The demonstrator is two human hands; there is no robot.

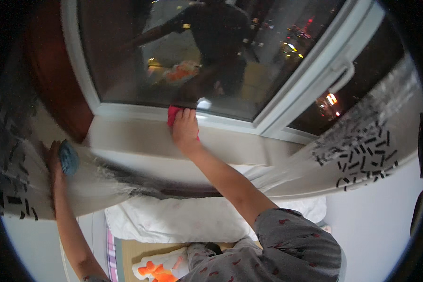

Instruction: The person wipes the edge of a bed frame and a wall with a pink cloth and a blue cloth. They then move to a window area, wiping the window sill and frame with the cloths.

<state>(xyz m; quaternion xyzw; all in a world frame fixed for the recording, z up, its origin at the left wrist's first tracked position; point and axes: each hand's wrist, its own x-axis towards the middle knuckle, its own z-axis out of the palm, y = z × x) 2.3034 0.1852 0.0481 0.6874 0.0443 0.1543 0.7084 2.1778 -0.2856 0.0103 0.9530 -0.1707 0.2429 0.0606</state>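
Observation:
My right hand (185, 128) presses a red cloth (173, 115) against the lower edge of the white window frame (141, 110), its fingers over the cloth. Dark window glass (127, 70) rises above it and reflects a person. My left hand (55, 155), at the far left, is against the pale curtain (88, 190). A round blue object (69, 158), perhaps a brush or a pad, lies at that palm; whether the fingers grip it cannot be told.
The window sill (225, 142) runs below the frame. A window handle (343, 75) sticks out at the right, near a patterned curtain (366, 151). White bedding (169, 218) and an orange and white cushion (155, 269) lie below. A dark red panel (56, 77) stands at the left.

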